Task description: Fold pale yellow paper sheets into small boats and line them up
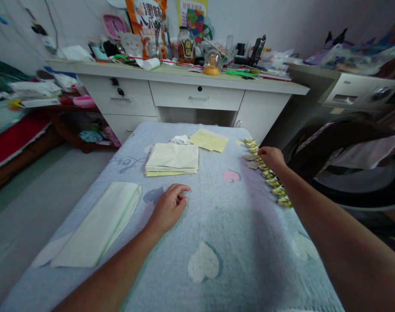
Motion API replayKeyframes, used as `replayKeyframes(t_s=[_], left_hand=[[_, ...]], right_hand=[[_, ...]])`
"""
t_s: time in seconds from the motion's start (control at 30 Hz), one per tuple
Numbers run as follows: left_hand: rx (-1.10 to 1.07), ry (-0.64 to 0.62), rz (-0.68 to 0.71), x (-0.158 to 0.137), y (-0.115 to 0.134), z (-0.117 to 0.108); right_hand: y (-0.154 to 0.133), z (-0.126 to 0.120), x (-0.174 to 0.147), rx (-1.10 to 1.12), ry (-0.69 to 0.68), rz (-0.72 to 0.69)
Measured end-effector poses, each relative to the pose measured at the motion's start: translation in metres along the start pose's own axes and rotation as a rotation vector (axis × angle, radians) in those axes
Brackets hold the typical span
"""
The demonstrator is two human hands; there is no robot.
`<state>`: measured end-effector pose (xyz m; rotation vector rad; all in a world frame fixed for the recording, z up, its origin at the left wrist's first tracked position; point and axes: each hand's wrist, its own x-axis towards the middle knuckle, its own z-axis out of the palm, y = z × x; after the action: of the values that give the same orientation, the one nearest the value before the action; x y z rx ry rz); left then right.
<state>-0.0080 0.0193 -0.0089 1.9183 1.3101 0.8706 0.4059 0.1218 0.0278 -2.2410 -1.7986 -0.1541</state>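
Observation:
My left hand [173,204] rests on the blue cloth, its fingers loosely bent and apart, with nothing in them. My right hand [272,157] is at the right edge, over a row of small folded yellow paper pieces [271,182]. Its fingers are pinched together at one of these pieces, mostly hidden by the hand. Beyond my left hand lies a stack of pale yellow paper sheets [173,157]. Loose yellow sheets [210,140] lie behind it, beside a crumpled white tissue [180,139]. Left of my left hand is a long folded pale sheet [101,223].
A blue cloth [217,225] with heart patterns covers the table. Behind it stands a white drawer desk [197,93] crowded with jars, a pink clock [114,27] and packets. A washing machine [356,143] with laundry hanging from its door stands close on the right.

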Motion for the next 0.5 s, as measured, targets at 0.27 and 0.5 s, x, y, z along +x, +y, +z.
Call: replayKeyframes(t_s=[0.27,0.5], left_hand=[[0.002,-0.021,-0.008,-0.001,0.005,-0.002],[0.017,-0.029,0.015,0.000,0.006,-0.002]], right_hand=[[-0.009,-0.014,-0.019,-0.043,0.074,-0.005],[-0.051,-0.009,-0.080,0.099,0.023,-0.266]])
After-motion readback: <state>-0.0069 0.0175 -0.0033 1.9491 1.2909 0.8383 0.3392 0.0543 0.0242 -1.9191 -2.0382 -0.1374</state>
